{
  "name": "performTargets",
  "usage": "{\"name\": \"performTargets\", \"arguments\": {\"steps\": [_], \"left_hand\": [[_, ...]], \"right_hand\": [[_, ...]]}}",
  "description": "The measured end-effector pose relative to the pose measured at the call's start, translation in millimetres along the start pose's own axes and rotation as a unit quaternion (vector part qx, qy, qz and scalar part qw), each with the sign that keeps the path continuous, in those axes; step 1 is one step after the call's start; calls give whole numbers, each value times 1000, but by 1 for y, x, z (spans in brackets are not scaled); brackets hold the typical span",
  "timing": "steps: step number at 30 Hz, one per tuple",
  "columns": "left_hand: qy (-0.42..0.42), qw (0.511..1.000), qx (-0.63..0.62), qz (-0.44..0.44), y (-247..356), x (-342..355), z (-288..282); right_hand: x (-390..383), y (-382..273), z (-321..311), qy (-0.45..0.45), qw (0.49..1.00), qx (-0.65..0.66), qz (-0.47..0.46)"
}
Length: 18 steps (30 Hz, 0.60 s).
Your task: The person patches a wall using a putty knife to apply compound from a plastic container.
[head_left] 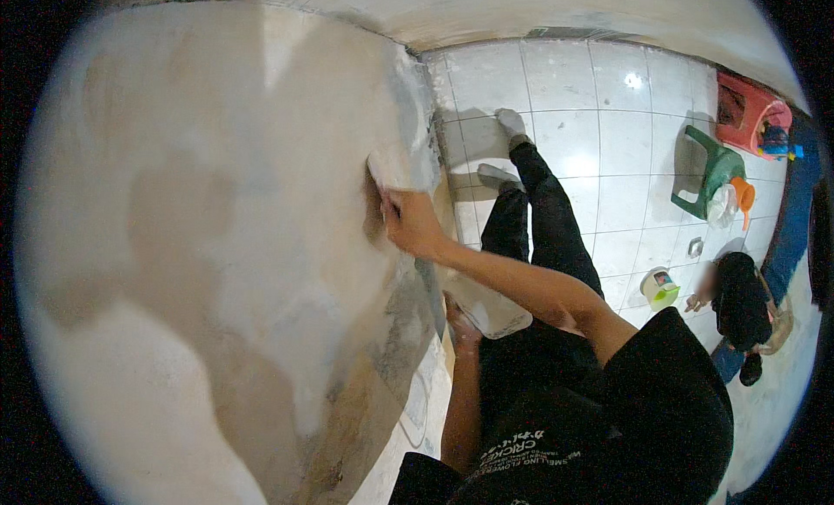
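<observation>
Reaching across to the wall (304, 183), my right hand (413, 224) is closed around a pale plastering trowel (390, 166). Its blade lies against the patchy beige and grey plaster, close to the corner where wall meets floor. My left hand (464, 329) is lower and nearer my body, gripping a whitish flat board with rounded corners (497, 308). Part of the left fingers is hidden by the board and the wall's edge. Smears of pale plaster mark the left hand.
White floor tiles (565, 140) lie under my feet. To the right stand a green stool (717, 170) with an orange dipper (744, 195) and a plastic bag, and a red stool (751, 114). Another person (741, 301) crouches by a white bucket (658, 288).
</observation>
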<state>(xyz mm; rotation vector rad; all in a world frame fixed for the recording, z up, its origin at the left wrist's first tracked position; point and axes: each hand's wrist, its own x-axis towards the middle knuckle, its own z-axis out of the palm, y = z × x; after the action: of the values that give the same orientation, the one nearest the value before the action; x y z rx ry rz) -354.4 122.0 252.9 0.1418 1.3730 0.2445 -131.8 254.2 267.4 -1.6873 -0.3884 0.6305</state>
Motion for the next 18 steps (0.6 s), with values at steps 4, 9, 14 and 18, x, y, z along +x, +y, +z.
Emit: {"name": "performTargets", "arguments": {"steps": [4,9,14,18], "left_hand": [[-9,1000,19,12,12,-1,10],[33,990,103,87,11,-6,56],[14,973,180,146,-6,6,43],[-34,985,120,118,2,23,53]], "right_hand": [[-33,-25,-35,8,995,78,-55],[32,72,-45,62,992,-63,91],[37,77,2,55,992,-110,30],[-11,-24,-25,-33,998,-39,45]]}}
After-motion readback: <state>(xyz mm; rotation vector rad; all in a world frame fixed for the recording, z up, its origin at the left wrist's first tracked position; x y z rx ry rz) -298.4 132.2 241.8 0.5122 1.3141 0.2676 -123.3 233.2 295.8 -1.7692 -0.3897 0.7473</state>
